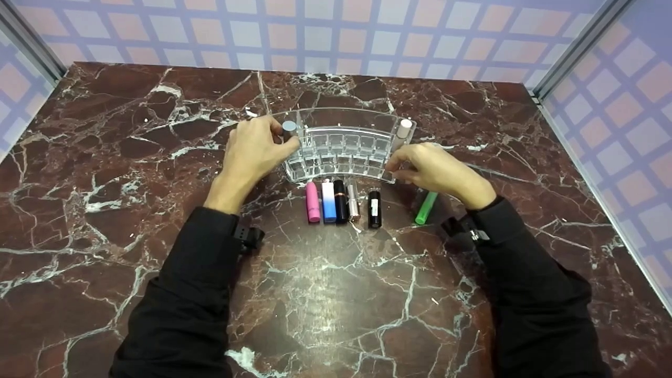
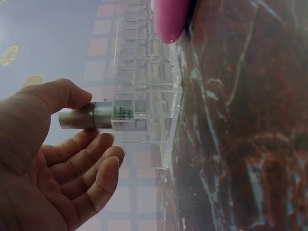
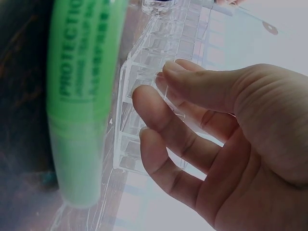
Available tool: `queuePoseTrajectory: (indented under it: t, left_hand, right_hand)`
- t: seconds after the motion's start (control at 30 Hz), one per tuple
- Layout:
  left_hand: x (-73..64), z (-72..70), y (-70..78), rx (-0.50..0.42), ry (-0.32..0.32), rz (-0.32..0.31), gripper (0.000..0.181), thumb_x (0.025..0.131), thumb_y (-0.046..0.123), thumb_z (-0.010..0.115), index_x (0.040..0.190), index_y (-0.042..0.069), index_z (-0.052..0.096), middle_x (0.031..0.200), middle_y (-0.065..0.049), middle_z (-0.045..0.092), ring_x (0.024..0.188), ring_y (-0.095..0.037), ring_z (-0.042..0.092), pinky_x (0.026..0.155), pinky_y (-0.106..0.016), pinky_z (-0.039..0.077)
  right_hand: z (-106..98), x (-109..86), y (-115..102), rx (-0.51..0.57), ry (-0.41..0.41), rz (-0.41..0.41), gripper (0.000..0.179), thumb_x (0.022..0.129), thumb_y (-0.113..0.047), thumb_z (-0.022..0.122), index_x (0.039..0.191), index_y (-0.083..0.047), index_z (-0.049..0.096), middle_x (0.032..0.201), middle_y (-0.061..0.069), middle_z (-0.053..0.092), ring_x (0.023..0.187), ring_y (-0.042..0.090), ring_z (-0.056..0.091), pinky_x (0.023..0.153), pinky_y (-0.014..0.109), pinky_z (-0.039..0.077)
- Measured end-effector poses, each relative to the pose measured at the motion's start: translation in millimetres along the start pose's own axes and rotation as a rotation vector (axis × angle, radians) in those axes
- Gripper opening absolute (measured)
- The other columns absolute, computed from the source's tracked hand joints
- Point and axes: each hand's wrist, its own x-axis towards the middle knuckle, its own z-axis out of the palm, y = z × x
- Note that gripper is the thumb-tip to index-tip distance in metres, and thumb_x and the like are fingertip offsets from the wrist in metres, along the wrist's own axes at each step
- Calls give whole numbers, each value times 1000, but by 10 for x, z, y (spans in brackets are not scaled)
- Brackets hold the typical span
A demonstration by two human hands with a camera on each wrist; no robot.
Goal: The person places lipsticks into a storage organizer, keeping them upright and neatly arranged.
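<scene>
Thumb and fingertip of the left hand pinch a grey metallic cylindrical tube, which stands upright in the left end compartment of a clear plastic tiered organizer; the other fingers bend loosely beside it. The right hand is at the organizer's right front corner, its fingers loosely bent and holding nothing; whether the fingertips touch the clear plastic I cannot tell.

Just beyond the right hand, a slim tube with a pale whitish top stands in the organizer's right end compartment. In front of the organizer lie, from left to right, a pink rounded tube, a white-and-blue rectangular stick, a black tube with a gold-coloured band, a shiny pinkish-metal tube, a black tube with a white label and, well apart near the right wrist, a bright green tube.

Everything rests on a dark red-brown marbled tabletop, with black sleeves covering both forearms.
</scene>
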Motion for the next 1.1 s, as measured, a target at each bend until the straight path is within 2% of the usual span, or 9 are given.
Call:
queuePoseTrajectory:
  t: [0.27, 0.4, 0.57, 0.67, 0.73, 0.8, 0.87, 1.1]
  left_hand:
    - [-20, -21, 16, 52, -11, -21, 37, 93, 34, 73, 112, 3, 71, 97, -13, 73, 55, -10, 47, 56, -28, 44]
    - [-34, -35, 13, 81, -37, -40, 45, 92, 39, 77, 116, 1, 69, 101, -15, 72, 60, -13, 51, 62, -31, 48]
    - [-46, -54, 16, 132, -66, -80, 54, 90, 51, 78, 114, 3, 69, 104, -13, 70, 61, -13, 49, 58, -29, 44]
    - [-48, -57, 14, 164, -88, -98, 50, 90, 57, 75, 91, 7, 69, 81, -3, 64, 52, -8, 38, 50, -24, 33]
    - [-49, -58, 13, 182, -114, -110, 53, 91, 60, 72, 75, 10, 61, 65, 4, 51, 49, -7, 31, 46, -23, 28]
    - [-48, -58, 12, 201, -146, -122, 59, 91, 63, 69, 65, 15, 49, 57, 9, 34, 47, -6, 25, 45, -22, 23]
    - [-53, -61, 13, 207, -180, -137, 61, 91, 64, 68, 64, 17, 41, 56, 10, 29, 47, -6, 23, 44, -22, 22]
    - [-67, -53, 13, 216, -268, -147, 60, 91, 65, 68, 67, 19, 37, 60, 9, 28, 48, -7, 24, 45, -22, 24]
  right_hand:
    - [-5, 1, -3, -3, -5, 2, 17, 93, -3, 74, 110, -5, 75, 111, 11, 74, 95, 28, 71, 89, 46, 56]
    - [-6, 0, -2, -6, -3, -6, 16, 94, -3, 74, 109, -5, 75, 110, 11, 74, 94, 28, 71, 87, 46, 57]
    - [-3, 0, -3, -1, 1, -12, 16, 93, -3, 74, 109, -5, 75, 110, 11, 74, 92, 27, 71, 86, 46, 57]
    - [1, 2, 2, 1, 2, -12, 16, 93, -3, 74, 109, -5, 75, 111, 11, 74, 91, 27, 71, 86, 45, 58]
    - [3, 4, 4, 3, 1, -8, 17, 93, -2, 74, 109, -5, 75, 111, 11, 74, 90, 26, 71, 85, 44, 58]
    - [2, 6, 2, 2, -3, -2, 17, 93, -2, 74, 109, -5, 75, 111, 11, 74, 89, 26, 71, 85, 43, 58]
    - [1, 8, 0, 4, -7, 3, 17, 93, -2, 74, 110, -5, 75, 111, 11, 74, 89, 25, 71, 84, 42, 58]
    - [1, 4, -6, 3, -8, 8, 17, 93, -3, 75, 110, -5, 75, 111, 11, 74, 92, 26, 71, 85, 42, 58]
